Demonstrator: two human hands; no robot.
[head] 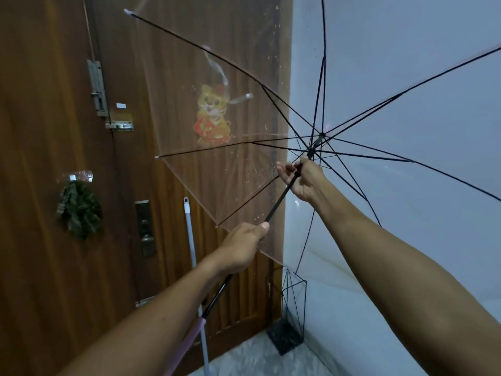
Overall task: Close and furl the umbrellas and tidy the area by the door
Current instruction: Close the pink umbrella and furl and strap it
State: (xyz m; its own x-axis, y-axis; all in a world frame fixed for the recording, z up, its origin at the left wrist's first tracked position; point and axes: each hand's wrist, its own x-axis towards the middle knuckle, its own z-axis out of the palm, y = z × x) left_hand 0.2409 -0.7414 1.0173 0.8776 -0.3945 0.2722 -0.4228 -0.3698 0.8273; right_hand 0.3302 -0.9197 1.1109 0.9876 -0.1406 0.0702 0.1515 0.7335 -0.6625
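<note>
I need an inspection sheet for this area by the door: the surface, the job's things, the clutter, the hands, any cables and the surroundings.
Surface: pale speckled floor, bare where visible.
Job's things: clear umbrella fully open, black ribs spread, water drops on the canopy; wire umbrella stand in the corner, apparently empty.
Clutter: pale stick leaning against the door.
Hands: left hand closed around the black shaft; right hand gripping the shaft just under the runner.
Cables: nothing seen.
Surroundings: brown wooden door with bolt, lock, tiger sticker and hanging checked cloth; plain white wall to the right.
</note>
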